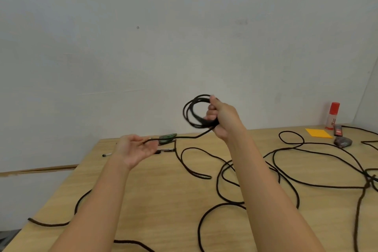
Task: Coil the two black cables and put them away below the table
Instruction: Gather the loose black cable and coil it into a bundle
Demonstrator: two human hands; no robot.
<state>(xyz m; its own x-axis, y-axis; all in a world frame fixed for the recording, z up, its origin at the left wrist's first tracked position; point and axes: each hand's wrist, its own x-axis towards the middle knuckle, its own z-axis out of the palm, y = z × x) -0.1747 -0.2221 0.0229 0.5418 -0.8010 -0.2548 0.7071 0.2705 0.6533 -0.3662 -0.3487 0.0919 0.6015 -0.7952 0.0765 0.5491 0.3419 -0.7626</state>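
My right hand [219, 117] grips a coil of thin black cable [192, 111], several loops held up above the wooden table [159, 194]. From the coil a straight strand [184, 136] runs left to my left hand [136, 148], which is palm up with relaxed fingers, the strand lying across its fingertips. Near that end of the strand sits a small green piece [168, 137]. A second, thicker black cable [272, 170] sprawls loose over the table in wide loops, one end [30, 219] trailing over the left edge.
A red-capped glue stick [332, 115] stands at the back right beside an orange sticky note [318, 133], a dark stapler-like thing [338, 130] and a grey lump [343, 141]. A pen [106, 155] lies near the table's left corner. A white wall stands behind.
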